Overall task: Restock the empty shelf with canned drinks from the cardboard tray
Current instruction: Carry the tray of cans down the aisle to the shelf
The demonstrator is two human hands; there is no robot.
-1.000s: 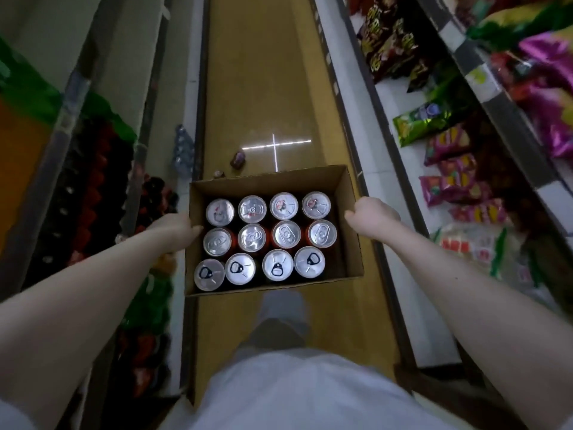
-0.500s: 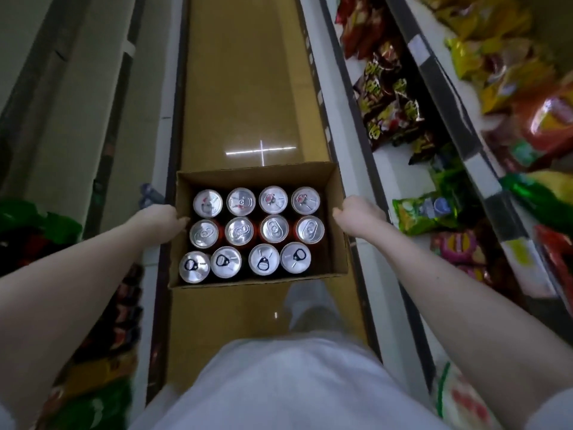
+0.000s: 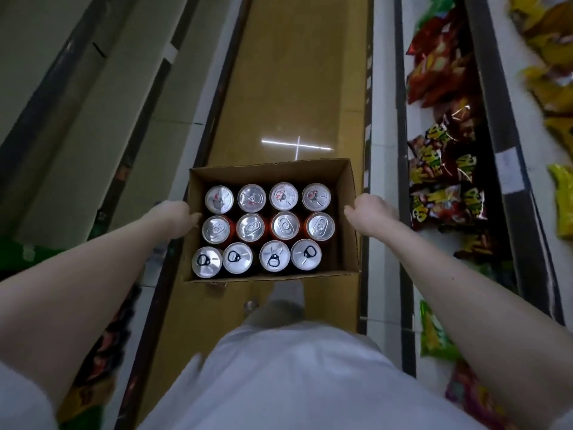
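In the aisle between the snack shelves, both hands grip the cardboard tray — left hand, right hand — 12 cans upright inside.

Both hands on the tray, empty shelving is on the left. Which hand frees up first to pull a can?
Left, probably: left hand grips the cardboard tray on the empty-shelf side; right hand faces stocked snacks.

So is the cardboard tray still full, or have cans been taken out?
Full: the cardboard tray holds twelve upright cans in three rows of four, no gaps. Left hand and right hand grip its sides.
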